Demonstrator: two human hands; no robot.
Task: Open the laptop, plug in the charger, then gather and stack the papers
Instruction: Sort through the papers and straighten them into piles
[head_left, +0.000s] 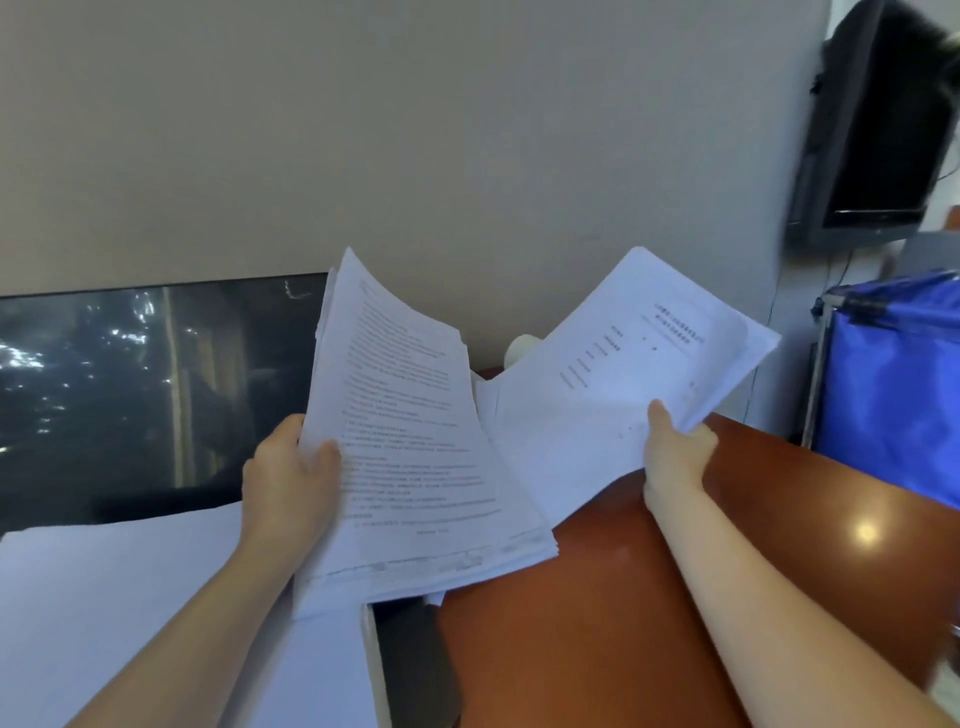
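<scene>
Papers (410, 441), a thick sheaf at centre, are gripped at their 9 o'clock edge by the left hand (291, 478); the right hand (675, 452) pinches a thinner bundle (623, 374) at 2 o'clock. Both tilt inward above the desk (597, 649), seemingly for merging.

A thick printed stack (410, 441) is gripped by the left hand (291, 467); a thinner sheaf (618, 374) is pinched by the right hand (675, 447) above the reddish desk (597, 623)

Thick printed stack (415, 441) tilted up left; thinner sheaf (613, 374) right.
</scene>
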